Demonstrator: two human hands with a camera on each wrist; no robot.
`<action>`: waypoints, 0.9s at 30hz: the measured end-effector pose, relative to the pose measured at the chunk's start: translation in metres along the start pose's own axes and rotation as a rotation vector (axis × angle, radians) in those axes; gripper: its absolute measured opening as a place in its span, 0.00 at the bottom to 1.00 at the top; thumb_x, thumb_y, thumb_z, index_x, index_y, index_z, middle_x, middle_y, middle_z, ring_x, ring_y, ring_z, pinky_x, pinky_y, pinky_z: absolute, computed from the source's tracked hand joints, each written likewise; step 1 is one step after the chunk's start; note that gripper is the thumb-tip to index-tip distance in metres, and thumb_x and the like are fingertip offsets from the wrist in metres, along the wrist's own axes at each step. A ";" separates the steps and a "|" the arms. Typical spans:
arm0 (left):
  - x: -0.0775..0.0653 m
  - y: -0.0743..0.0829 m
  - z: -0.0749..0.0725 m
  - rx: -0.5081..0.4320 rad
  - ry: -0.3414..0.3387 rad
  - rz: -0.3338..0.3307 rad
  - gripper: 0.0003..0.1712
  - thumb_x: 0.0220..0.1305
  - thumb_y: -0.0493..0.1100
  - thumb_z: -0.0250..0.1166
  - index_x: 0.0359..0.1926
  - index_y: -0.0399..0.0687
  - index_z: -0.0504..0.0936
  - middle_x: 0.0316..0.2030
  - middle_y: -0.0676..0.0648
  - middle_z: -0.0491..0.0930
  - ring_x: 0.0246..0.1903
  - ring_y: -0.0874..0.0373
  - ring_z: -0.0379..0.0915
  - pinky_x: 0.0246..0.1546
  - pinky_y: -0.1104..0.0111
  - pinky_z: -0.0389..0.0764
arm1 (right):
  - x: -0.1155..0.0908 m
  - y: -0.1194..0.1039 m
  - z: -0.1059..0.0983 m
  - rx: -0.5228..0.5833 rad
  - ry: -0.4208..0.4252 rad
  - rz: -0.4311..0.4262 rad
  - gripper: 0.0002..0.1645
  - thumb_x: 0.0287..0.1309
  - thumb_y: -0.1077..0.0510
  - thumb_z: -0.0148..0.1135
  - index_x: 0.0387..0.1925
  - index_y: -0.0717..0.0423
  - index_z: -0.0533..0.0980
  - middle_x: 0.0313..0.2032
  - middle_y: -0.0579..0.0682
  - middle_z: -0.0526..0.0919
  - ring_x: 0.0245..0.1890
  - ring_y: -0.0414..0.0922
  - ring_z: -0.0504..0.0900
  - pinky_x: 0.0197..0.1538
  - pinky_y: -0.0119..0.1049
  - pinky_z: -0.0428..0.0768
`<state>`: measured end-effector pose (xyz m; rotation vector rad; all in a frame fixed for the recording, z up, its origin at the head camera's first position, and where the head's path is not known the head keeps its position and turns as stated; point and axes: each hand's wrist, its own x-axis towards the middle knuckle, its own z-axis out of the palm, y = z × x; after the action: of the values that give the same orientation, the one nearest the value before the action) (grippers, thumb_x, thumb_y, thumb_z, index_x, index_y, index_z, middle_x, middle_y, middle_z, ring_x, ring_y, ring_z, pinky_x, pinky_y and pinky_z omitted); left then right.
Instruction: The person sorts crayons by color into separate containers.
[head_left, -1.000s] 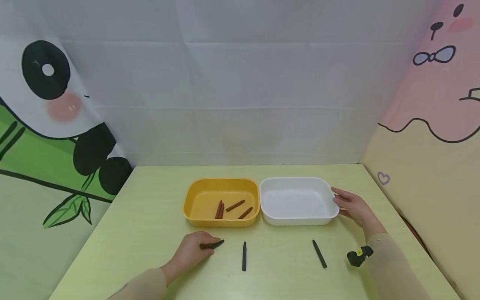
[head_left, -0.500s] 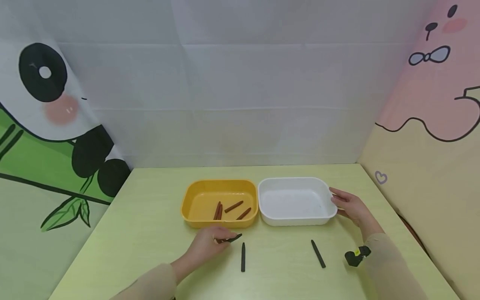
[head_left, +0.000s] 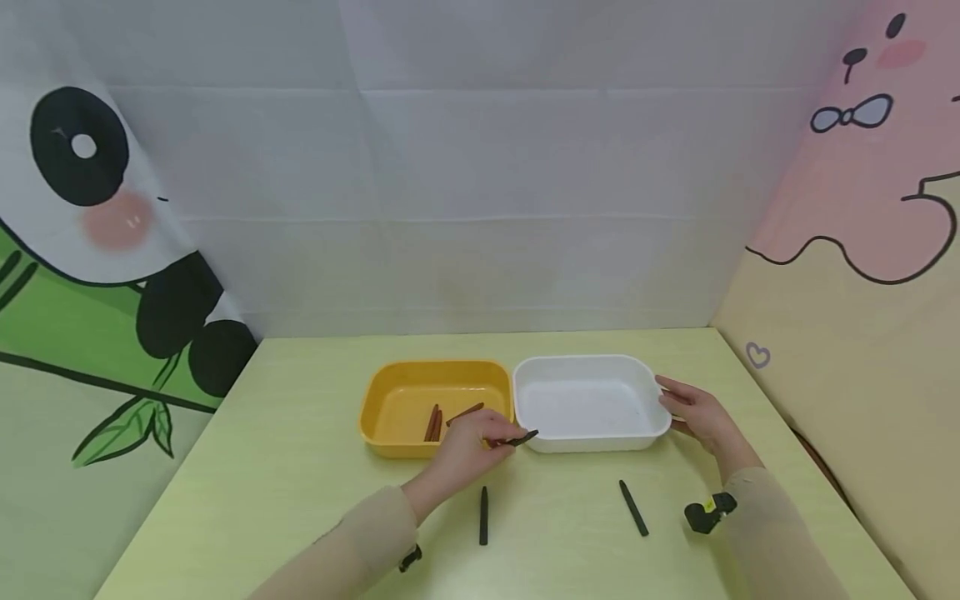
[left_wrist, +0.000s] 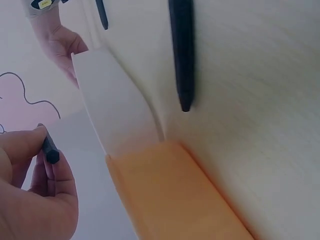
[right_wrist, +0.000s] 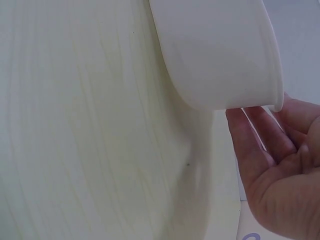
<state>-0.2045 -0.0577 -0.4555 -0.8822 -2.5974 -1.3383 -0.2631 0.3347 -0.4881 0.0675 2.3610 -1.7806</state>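
Observation:
My left hand (head_left: 467, 452) pinches a black crayon (head_left: 523, 437) between thumb and fingers, over the front rims where the two trays meet. In the left wrist view the crayon's flat end (left_wrist: 52, 156) points toward the camera. My right hand (head_left: 703, 421) rests its fingers against the right end of the white tray (head_left: 592, 444). Seen from the right wrist, these fingers (right_wrist: 242, 140) are fairly straight along the tray's outer wall. Brown crayons (head_left: 432, 425) lie in the yellow tray (head_left: 390, 448), partly hidden behind my left hand. Nothing lies in the white tray.
One black crayon (head_left: 483, 517) lies on the pale yellow table (head_left: 247, 467) in front of the trays. Another black crayon (head_left: 633, 508) lies farther right. A grey-white cloth wall (head_left: 480, 208) stands behind the table, with printed panels at both sides.
My left hand has carried the black crayon rightward and away from me, from left of the table crayon to the trays' front rims. The right hand stays at the white tray.

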 end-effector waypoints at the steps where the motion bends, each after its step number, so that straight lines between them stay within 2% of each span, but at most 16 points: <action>1: 0.005 0.001 0.002 -0.004 -0.002 0.001 0.15 0.57 0.29 0.71 0.45 0.46 0.90 0.37 0.52 0.82 0.34 0.59 0.75 0.33 0.72 0.80 | 0.000 0.000 0.000 -0.002 0.003 0.002 0.35 0.74 0.58 0.51 0.75 0.62 0.53 0.71 0.70 0.56 0.64 0.56 0.69 0.52 0.34 0.82; 8: 0.035 0.009 0.013 -0.041 -0.020 -0.020 0.14 0.58 0.29 0.71 0.44 0.45 0.90 0.37 0.51 0.83 0.32 0.62 0.74 0.33 0.74 0.80 | 0.000 -0.003 0.002 -0.002 0.011 0.014 0.35 0.74 0.58 0.52 0.75 0.61 0.53 0.71 0.70 0.56 0.60 0.50 0.72 0.50 0.33 0.82; 13: 0.055 0.010 0.017 -0.024 -0.040 -0.055 0.13 0.60 0.32 0.70 0.45 0.48 0.90 0.36 0.54 0.82 0.32 0.62 0.73 0.34 0.75 0.80 | -0.002 -0.004 0.001 0.000 0.013 0.020 0.34 0.75 0.58 0.51 0.75 0.61 0.53 0.72 0.69 0.55 0.61 0.52 0.71 0.51 0.34 0.82; 18: 0.073 0.006 0.021 -0.043 -0.036 -0.125 0.13 0.61 0.31 0.70 0.45 0.47 0.90 0.36 0.53 0.81 0.32 0.60 0.72 0.33 0.74 0.79 | -0.002 -0.003 0.001 0.006 0.012 0.033 0.34 0.75 0.58 0.51 0.75 0.61 0.53 0.72 0.68 0.55 0.61 0.52 0.72 0.52 0.35 0.82; 21: 0.083 0.003 0.024 -0.014 -0.028 -0.161 0.13 0.60 0.31 0.70 0.45 0.48 0.90 0.35 0.52 0.82 0.31 0.60 0.71 0.32 0.74 0.78 | -0.001 -0.003 0.002 0.008 0.013 0.031 0.34 0.75 0.58 0.51 0.75 0.61 0.53 0.72 0.68 0.55 0.60 0.50 0.73 0.52 0.35 0.82; 27: 0.096 -0.002 0.031 0.043 -0.020 -0.167 0.12 0.60 0.33 0.70 0.44 0.49 0.90 0.36 0.51 0.83 0.29 0.61 0.71 0.30 0.75 0.77 | -0.002 -0.003 0.002 0.009 0.013 0.028 0.34 0.75 0.58 0.51 0.75 0.61 0.53 0.72 0.69 0.56 0.61 0.52 0.72 0.52 0.35 0.82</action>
<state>-0.2795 0.0082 -0.4442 -0.6897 -2.7575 -1.3108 -0.2616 0.3324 -0.4857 0.1134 2.3489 -1.7836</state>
